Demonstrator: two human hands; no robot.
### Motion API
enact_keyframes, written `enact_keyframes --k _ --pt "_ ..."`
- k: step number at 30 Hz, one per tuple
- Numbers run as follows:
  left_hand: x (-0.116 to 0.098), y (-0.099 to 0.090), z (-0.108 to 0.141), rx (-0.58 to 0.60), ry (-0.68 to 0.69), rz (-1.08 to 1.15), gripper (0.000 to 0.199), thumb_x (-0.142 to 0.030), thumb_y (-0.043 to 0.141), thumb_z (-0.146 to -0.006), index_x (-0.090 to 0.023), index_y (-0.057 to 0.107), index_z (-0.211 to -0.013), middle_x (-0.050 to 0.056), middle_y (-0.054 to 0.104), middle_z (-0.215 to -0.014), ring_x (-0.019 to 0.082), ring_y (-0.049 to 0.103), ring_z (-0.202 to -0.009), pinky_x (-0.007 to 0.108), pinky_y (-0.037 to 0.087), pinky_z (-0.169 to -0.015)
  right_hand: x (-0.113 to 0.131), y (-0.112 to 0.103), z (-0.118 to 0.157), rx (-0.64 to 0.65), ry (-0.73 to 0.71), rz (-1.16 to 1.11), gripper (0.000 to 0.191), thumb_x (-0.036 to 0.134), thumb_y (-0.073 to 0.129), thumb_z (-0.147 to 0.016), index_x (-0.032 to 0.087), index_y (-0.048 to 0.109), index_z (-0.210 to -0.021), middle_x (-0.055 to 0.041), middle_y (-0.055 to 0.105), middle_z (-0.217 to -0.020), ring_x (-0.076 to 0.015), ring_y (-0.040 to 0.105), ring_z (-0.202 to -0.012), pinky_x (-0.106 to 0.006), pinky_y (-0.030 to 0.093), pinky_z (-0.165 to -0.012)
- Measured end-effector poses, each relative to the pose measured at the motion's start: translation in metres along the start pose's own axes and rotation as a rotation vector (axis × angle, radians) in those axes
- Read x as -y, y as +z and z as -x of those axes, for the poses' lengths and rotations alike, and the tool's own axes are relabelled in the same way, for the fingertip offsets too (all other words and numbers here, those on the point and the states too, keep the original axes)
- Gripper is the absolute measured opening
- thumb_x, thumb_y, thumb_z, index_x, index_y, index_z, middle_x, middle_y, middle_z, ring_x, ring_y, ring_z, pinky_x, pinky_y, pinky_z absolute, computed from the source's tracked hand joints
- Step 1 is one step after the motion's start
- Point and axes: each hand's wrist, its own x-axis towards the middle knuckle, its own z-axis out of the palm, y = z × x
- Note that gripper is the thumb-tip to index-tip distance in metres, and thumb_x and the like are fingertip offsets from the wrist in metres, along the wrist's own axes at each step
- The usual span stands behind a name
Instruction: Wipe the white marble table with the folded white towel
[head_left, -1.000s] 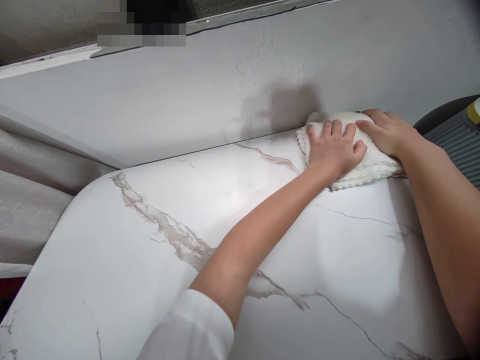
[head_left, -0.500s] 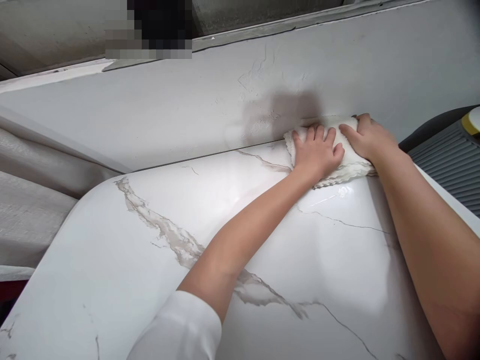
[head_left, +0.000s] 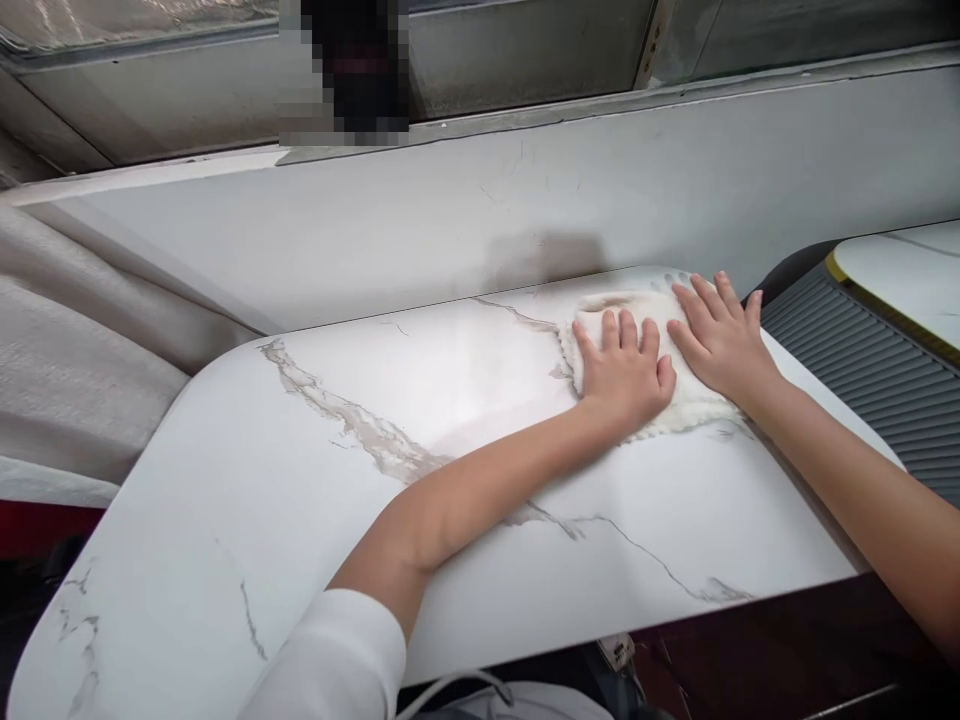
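Note:
A cream cloth with a scalloped edge [head_left: 637, 300] lies flat on the white marble-patterned tabletop [head_left: 202, 500], near its far right part. My left hand [head_left: 624, 365] presses on the left half of the cloth, palm down with fingers spread. On the cloth's right side rests my right hand [head_left: 721, 335], also palm down with its fingers apart; some fingertips reach past the cloth's far edge. Neither hand is closed round the cloth.
Behind the table runs a pale wall panel [head_left: 375, 240] below a window ledge. Light curtain fabric [head_left: 67, 390] hangs at the left. A grey ribbed piece [head_left: 847, 370] with another white top stands at the right.
Both hands and the cloth have come back from the wall, nearer to me. The cloth lies flatter. The view has shifted and now shows the table's near edge.

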Motion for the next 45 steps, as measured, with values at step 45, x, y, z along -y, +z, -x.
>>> enact_keyframes --k 45 --pt "0.099 -0.028 0.049 0.029 -0.119 0.161 0.053 -0.038 0.031 -0.104 -0.016 0.042 -0.151 0.011 0.034 -0.162 0.022 0.025 -0.153 0.044 0.013 -0.128 0.114 0.026 0.02 -0.09 -0.095 -0.142 0.05 0.036 0.035 -0.093 0.016 0.056 -0.134 -0.0126 0.06 -0.14 -0.0316 0.042 -0.141 -0.052 0.031 -0.117"
